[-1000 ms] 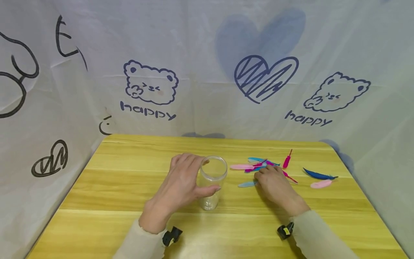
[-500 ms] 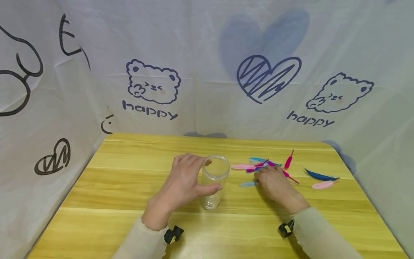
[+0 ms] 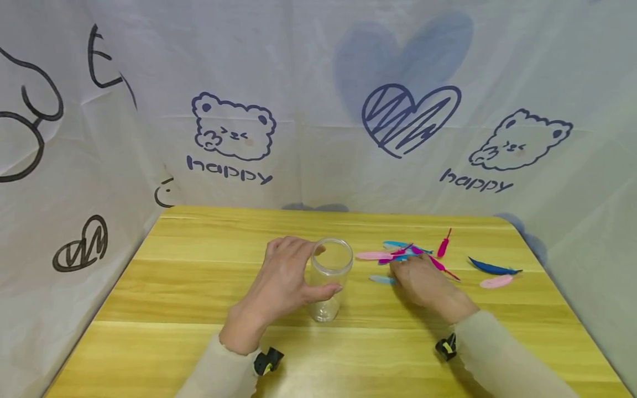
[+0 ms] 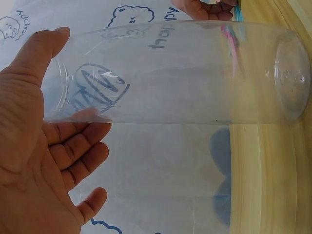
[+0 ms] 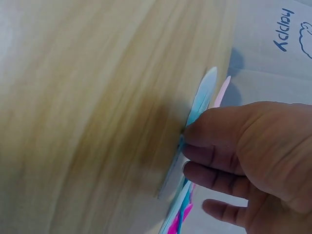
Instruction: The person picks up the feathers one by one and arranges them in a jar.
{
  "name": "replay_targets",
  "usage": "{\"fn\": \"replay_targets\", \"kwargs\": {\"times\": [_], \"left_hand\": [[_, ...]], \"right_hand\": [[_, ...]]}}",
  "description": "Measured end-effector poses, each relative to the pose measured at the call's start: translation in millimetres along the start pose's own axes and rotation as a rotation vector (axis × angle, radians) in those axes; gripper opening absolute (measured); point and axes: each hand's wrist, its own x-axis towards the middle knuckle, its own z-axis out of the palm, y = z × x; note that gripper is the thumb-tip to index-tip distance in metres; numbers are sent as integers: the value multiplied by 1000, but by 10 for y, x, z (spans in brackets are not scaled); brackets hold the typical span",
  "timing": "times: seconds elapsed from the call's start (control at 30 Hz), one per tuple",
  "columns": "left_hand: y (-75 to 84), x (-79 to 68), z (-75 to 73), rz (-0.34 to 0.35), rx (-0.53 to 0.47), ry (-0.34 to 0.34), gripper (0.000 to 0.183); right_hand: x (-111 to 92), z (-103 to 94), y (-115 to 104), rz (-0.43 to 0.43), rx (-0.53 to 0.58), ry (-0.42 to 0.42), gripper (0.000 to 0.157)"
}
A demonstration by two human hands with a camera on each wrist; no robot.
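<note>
A clear plastic jar (image 3: 332,275) without a lid stands upright on the wooden table (image 3: 199,331). My left hand (image 3: 281,279) grips it near the rim, thumb on the near side and fingers behind; the left wrist view shows nothing inside the jar. To its right, my right hand (image 3: 425,281) pinches a light blue feather (image 5: 202,95) between thumb and fingertips, low over the tabletop. The feather's pale end (image 3: 381,279) points left toward the jar. Just beyond the right hand lies a loose pile of pink, magenta and blue feathers (image 3: 375,256), partly hidden by it.
Right of the pile, a dark blue feather (image 3: 492,268) and a pale pink feather (image 3: 496,282) lie together. One magenta feather (image 3: 442,247) lies behind the right hand. White cloth walls (image 3: 308,166) with drawings rise at the table's back and sides.
The light blue feather has tilted a little in my right hand, and that wrist has shifted slightly right. My left hand and the jar stay in place.
</note>
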Motion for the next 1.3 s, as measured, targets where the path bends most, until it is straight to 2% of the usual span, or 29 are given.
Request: {"fn": "replay_targets", "kwargs": {"times": [0.17,0.3,0.5,0.67,1.0,1.3], "left_hand": [[-11,-7,5,11,5,5,69],[-19,-6,8,29,17,11,69],[-21,-8,7,36,17,15,69],[-18,-9,5,30,5,12,68],[-17,0,5,26,2,3,68],[-18,-5,8,20,-8,2,68]], "right_hand": [[22,-23,8,17,41,-56,23],[10,-15,11,30,20,-76,23],[-12,-4,14,-2,-119,1,16],[-21,-14,8,-30,-189,19,13],[-28,-10,24,-83,-233,70,16],[14,-36,105,-107,-258,199,13]]}}
